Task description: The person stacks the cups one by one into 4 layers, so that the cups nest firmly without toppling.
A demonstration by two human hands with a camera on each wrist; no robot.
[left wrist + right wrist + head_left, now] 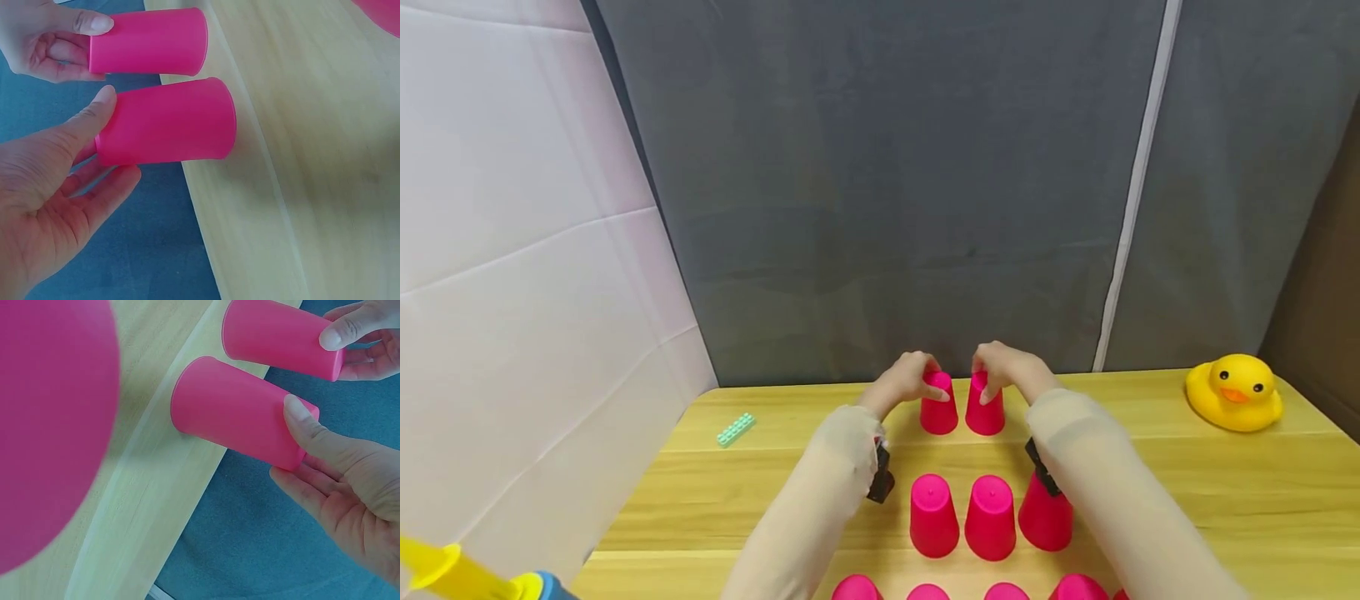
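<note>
Head view alone shows you the yellow rubber duck [1234, 392], the mint-green toy brick [734, 429] and more cups nearer you. Your pale wooden worktop [1187, 492] meets a grey curtain. Two upside-down pink plastic cups stand side by side at its far edge: left hand [901, 381] pinches the left pink cup [939, 410], right hand [1009, 367] the right pink cup [985, 412]; each grip curls about a cup's base.

Sheer beige sleeves on both arms, black wrist-mounted straps, bare hands
</note>
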